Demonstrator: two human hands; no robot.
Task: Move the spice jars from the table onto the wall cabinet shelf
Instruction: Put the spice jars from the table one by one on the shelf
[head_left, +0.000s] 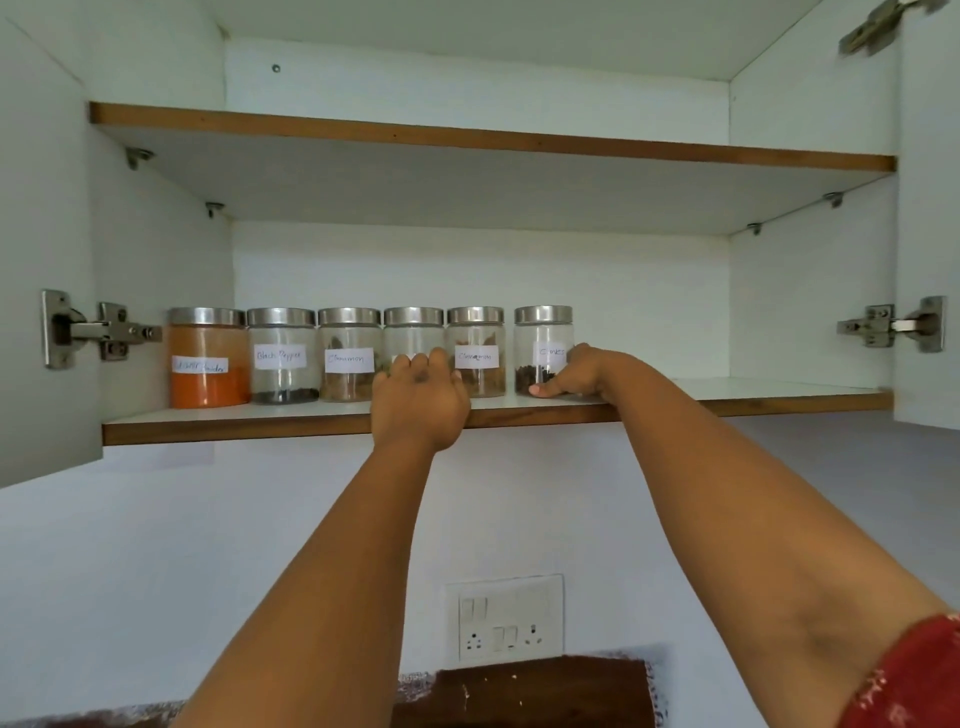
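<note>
- Nearest you, your red patterned sleeve (914, 675) sits at the lower right, with both bare forearms reaching up and away to the lower shelf (234, 422).
- Your left hand (420, 400) curls round the fourth jar (413, 332) low on its glass wall, covering the label.
- Your right hand (569, 375) cups the cloves jar (543, 343) from the right, thumb at its base.
- Six spice jars stand in a row on that shelf; the cloves jar stands slightly apart at the right end.
- Each looks like a smooth, rigid glass cylinder with a brushed steel lid and paper label: probably slippery and breakable, so grip mid-wall, not the lid.
- Orange powder jar (208, 358) at far left is fullest, likely heaviest; the others look nearly empty, light.
- White laminate, wood-edged shelf looks slick, so jars should slide.
</note>
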